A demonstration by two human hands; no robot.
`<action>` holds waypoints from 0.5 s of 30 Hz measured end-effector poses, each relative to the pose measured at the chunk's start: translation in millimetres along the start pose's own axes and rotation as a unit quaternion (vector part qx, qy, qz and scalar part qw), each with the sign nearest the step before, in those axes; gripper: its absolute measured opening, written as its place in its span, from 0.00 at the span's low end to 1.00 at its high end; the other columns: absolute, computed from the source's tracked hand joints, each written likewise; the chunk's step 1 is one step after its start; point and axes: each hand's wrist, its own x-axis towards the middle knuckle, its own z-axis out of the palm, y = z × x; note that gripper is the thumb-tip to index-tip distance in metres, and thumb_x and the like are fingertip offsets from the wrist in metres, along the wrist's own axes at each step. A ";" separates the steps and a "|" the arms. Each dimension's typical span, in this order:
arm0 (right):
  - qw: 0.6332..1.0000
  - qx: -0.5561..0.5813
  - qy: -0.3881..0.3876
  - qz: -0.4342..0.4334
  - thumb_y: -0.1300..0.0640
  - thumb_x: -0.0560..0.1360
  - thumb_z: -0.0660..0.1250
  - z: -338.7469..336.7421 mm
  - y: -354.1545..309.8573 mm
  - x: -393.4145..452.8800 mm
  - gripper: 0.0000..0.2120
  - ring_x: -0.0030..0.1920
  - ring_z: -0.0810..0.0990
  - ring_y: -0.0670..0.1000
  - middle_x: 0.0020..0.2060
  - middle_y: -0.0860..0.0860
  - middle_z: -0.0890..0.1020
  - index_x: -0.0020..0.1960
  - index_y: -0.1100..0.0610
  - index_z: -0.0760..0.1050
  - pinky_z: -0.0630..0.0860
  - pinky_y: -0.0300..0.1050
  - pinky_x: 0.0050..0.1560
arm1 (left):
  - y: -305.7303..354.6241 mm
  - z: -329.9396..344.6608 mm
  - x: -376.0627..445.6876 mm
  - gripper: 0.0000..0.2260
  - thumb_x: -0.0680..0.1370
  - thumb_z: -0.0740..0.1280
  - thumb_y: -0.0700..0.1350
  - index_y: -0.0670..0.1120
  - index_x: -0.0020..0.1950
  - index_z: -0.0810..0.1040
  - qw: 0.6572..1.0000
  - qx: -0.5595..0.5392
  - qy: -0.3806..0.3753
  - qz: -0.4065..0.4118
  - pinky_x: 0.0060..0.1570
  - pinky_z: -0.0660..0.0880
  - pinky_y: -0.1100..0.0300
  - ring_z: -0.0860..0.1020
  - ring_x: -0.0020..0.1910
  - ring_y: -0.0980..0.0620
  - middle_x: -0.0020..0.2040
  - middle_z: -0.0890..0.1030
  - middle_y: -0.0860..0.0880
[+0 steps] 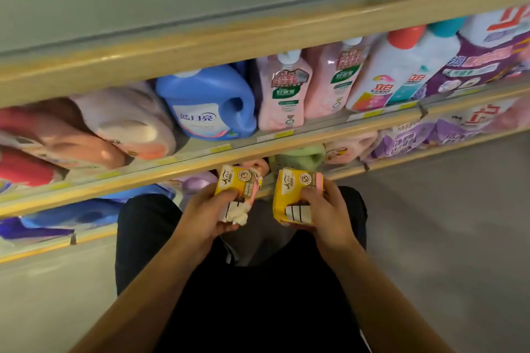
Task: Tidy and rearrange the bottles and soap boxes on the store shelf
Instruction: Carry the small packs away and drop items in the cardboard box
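I hold two yellow soap boxes in front of the shelf, one in each hand. My left hand [206, 212] grips the left soap box [236, 185], whose white wrapping is torn and crumpled at its lower end. My right hand [325, 210] grips the right soap box [295, 195], thumb across its front. Both boxes hang just below the edge of the middle shelf [200, 165]. On that shelf stand a blue detergent jug [212, 103], two pink refill pouches [282, 92] and white bottles [398, 69] with a red and a teal cap.
Pink and red bottles [86, 129] lie blurred at the shelf's left. Purple detergent bags [487, 49] fill the right end. A lower shelf holds green, pink and purple packs [407, 137] and blue bottles [91, 209]. Grey floor [459, 223] lies to the right; my dark trousers are below.
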 end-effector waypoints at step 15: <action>0.984 0.035 0.171 0.022 0.45 0.64 0.70 -105.6 -128.3 -124.3 0.19 0.44 0.85 0.50 0.45 0.48 0.83 0.55 0.43 0.74 0.84 0.57 0.40 | 118.1 151.4 -99.3 0.08 0.70 0.70 0.45 0.55 0.47 0.82 0.971 0.201 -0.105 -0.071 0.37 0.79 0.53 0.85 0.41 0.50 0.43 0.85 0.49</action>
